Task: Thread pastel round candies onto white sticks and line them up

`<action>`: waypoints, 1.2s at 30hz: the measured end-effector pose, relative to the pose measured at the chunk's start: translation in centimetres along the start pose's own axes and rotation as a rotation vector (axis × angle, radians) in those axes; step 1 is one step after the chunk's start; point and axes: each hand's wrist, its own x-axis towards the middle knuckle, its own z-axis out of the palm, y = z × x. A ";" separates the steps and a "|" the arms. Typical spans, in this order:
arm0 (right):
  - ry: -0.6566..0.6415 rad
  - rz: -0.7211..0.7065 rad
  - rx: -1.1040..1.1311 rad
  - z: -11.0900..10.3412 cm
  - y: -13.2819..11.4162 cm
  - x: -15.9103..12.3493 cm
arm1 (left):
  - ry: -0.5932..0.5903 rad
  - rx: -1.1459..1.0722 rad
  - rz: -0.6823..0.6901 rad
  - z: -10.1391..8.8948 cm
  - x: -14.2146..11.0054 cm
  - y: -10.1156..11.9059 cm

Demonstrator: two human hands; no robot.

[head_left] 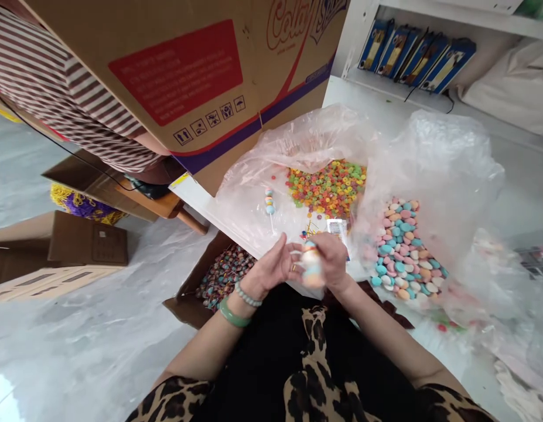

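My right hand [333, 261] is closed around a stack of pastel candies [313, 266], orange, white and blue, blurred by motion. Close beside it, my left hand [275, 266] has its thumb and fingers apart, the fingertips near or touching the stack; the exact contact is unclear. Just beyond my hands lies a finished-looking candy skewer [270, 202] on a white stick. A white printed packet [337, 230] and a few thin yellow pieces lie beyond my right hand. Small ring candies [328, 187] form a colourful heap on clear plastic, and pastel oval candies [405, 249] lie to the right.
A large cardboard carton [201, 76] stands at the table's back left, beside a person in a striped top [78, 88]. Below on the left is an open box of wrapped candies [227, 275]. Crumpled plastic bags [451, 158] cover the right side; blue boxes [412, 55] fill a shelf.
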 end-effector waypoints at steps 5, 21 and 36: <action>-0.239 -0.134 -0.185 0.3 1.0 -2.0 | -0.165 0.215 -0.092 -2.5 -1.8 -0.4; -0.153 0.474 -0.744 -2.4 3.7 -2.6 | 0.378 2.106 -0.259 -7.2 -8.6 -0.6; 0.387 0.495 -0.349 -6.6 9.6 -2.8 | 0.116 0.834 0.242 0.0 2.7 -1.1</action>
